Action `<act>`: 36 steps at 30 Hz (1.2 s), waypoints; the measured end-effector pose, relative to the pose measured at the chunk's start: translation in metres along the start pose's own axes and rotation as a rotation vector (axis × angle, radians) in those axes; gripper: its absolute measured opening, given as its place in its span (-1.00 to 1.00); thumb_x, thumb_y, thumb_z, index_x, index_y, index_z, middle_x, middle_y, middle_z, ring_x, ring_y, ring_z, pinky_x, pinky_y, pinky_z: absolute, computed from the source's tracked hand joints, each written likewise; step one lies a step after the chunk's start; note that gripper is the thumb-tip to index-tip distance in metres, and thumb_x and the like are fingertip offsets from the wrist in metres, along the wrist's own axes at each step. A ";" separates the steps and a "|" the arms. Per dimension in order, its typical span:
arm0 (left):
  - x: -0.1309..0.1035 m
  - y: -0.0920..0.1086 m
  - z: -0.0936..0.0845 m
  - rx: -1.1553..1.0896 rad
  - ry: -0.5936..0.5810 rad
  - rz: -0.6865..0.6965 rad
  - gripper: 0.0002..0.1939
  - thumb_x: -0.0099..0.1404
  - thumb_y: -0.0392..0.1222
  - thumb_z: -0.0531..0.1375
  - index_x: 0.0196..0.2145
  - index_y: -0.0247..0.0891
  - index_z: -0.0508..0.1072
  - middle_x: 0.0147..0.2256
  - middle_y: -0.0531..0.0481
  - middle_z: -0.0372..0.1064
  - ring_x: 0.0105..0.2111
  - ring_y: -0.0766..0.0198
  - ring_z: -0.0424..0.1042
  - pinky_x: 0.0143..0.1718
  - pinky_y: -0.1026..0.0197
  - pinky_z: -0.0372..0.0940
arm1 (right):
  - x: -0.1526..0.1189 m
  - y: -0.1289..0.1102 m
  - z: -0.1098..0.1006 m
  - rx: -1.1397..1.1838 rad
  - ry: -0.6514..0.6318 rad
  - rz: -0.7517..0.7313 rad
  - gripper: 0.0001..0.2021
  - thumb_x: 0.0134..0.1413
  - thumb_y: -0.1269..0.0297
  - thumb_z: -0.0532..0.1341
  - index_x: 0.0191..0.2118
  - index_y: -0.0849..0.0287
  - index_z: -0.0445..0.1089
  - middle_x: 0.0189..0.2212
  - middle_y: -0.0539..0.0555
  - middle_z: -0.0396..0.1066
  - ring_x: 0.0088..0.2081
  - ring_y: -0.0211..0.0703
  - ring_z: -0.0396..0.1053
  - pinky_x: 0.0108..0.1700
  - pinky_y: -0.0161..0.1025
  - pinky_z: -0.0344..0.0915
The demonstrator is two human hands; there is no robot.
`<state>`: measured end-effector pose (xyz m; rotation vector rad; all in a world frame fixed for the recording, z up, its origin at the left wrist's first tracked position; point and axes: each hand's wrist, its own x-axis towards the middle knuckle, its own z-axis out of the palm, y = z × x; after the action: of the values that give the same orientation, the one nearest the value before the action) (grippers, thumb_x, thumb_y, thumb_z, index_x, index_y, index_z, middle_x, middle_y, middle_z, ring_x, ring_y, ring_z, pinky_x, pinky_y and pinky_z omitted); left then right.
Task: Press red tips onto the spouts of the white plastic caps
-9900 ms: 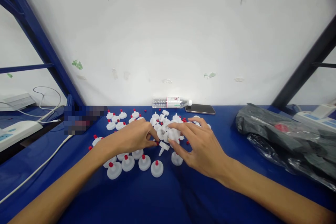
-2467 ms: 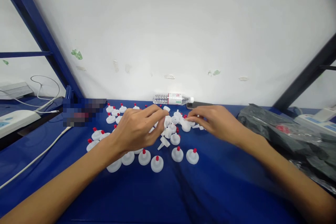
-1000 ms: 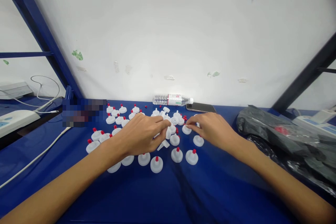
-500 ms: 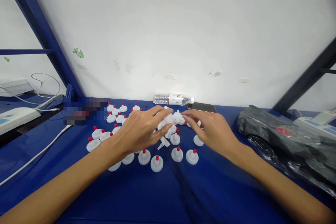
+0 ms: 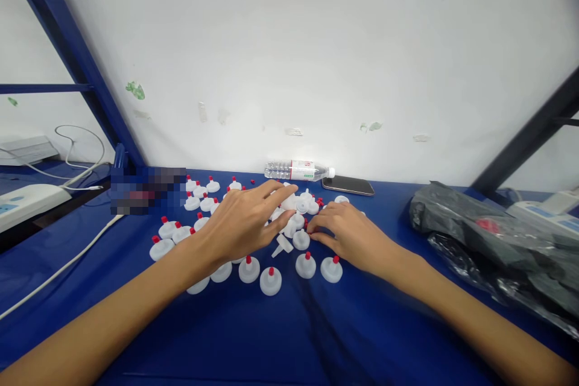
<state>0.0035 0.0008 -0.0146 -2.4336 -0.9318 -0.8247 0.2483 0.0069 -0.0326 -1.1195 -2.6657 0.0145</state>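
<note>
Several white round caps with red tips, one of them a front cap [image 5: 270, 282], stand on the blue table [image 5: 253, 338]. My left hand [image 5: 253, 214] hovers over the left side of a pile of white caps [image 5: 301, 202], and a white piece seems to lie between its thumb and fingers. At the right edge of the pile, my right hand [image 5: 346, 229] has its thumb and fingertips close together at the small red caps [image 5: 319, 202]; what they pinch is too small to make out. A loose white nozzle piece [image 5: 283, 244] lies between the hands.
Behind the pile lie a plastic bottle [image 5: 301, 170] and a phone [image 5: 348, 185]. On the right is a grey plastic bag [image 5: 479, 235]. A white cable [image 5: 67, 262] and a power strip [image 5: 31, 202] are at the left.
My right hand has moved down and slightly left from the white pieces to the red caps, and its fingers have drawn together. The phone is more exposed. My left hand has barely moved.
</note>
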 end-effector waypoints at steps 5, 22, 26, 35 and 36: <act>-0.005 0.001 -0.002 -0.008 0.088 0.007 -0.68 0.46 -0.13 0.17 0.11 -0.27 0.42 -0.05 -0.11 0.56 -0.16 0.16 0.59 -0.47 0.27 0.35 | -0.002 0.000 -0.004 0.019 0.076 0.055 -0.92 0.33 0.36 0.27 -0.14 0.13 0.53 -0.28 0.06 0.57 -0.19 -0.05 0.49 -0.11 -0.13 0.26; -0.016 0.000 0.003 -0.072 0.091 0.032 -0.65 0.44 -0.12 0.23 0.13 -0.23 0.39 -0.04 -0.10 0.55 -0.12 0.17 0.58 -0.31 0.20 0.48 | -0.004 -0.017 -0.024 0.624 0.432 0.174 -0.87 0.27 0.23 0.31 -0.14 -0.03 0.62 -0.19 -0.06 0.63 -0.15 -0.12 0.57 -0.14 -0.23 0.43; -0.014 0.004 -0.002 -0.069 0.105 0.039 -0.66 0.44 -0.14 0.23 0.12 -0.23 0.39 -0.04 -0.09 0.53 -0.12 0.18 0.56 -0.31 0.21 0.46 | -0.003 -0.020 -0.021 0.597 0.410 0.171 -0.87 0.24 0.29 0.31 -0.15 0.00 0.62 -0.20 -0.05 0.63 -0.17 -0.12 0.56 -0.13 -0.20 0.41; -0.012 0.011 -0.010 -0.025 0.051 0.099 -0.71 0.49 -0.20 0.15 0.13 -0.16 0.38 -0.04 -0.11 0.47 -0.34 0.28 0.48 -0.53 0.30 0.25 | -0.006 -0.024 -0.018 0.623 0.386 0.087 -0.60 0.23 0.35 0.32 0.15 -0.06 0.38 -0.32 -0.14 0.60 -0.32 -0.23 0.51 -0.05 -0.20 0.37; -0.012 0.011 -0.009 -0.025 0.037 0.106 -0.71 0.49 -0.21 0.14 0.14 -0.15 0.38 -0.03 -0.11 0.46 -0.36 0.29 0.47 -0.55 0.31 0.23 | -0.006 -0.024 -0.018 0.625 0.386 0.078 -0.60 0.23 0.37 0.32 0.15 -0.05 0.38 -0.32 -0.14 0.59 -0.33 -0.23 0.51 -0.07 -0.20 0.37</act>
<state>0.0001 -0.0176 -0.0176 -2.4571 -0.7757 -0.8449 0.2395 -0.0155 -0.0140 -0.8980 -2.0522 0.5457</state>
